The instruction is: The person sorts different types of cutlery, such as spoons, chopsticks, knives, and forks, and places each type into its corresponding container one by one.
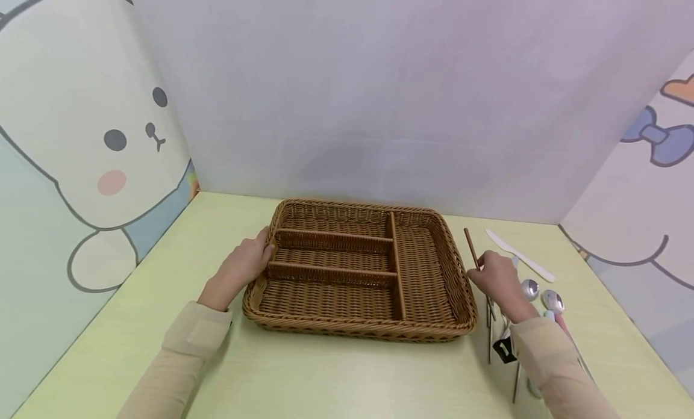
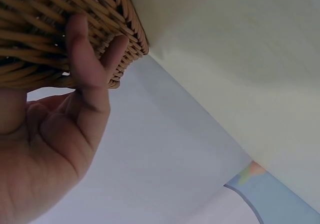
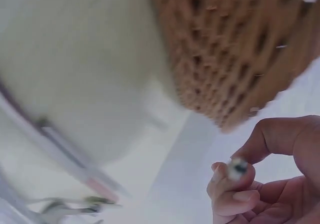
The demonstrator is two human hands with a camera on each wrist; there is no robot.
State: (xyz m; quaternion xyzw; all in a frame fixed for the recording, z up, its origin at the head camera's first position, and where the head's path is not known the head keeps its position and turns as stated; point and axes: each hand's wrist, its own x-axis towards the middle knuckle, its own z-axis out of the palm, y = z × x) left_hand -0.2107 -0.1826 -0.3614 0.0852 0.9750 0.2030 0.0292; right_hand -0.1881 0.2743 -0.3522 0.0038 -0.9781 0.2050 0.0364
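Note:
A brown wicker basket (image 1: 398,274) with several compartments lies on the table. At its left end my left hand (image 1: 245,265) grips the rim, and the left wrist view shows the fingers (image 2: 87,67) against the weave. Just outside the basket's right side, my right hand (image 1: 497,279) pinches a thin brown chopstick (image 1: 471,248), tilted. In the right wrist view the chopstick's end (image 3: 237,168) points at the camera between thumb and fingers, near the basket wall (image 3: 225,54). The bottoms of the compartments are bare wicker.
Right of the basket lie a white knife (image 1: 520,255), two spoons with shiny bowls (image 1: 553,301), a black-ended utensil (image 1: 505,350) and several thin handles, partly under my right forearm. A pale wall (image 1: 379,136) stands behind the table.

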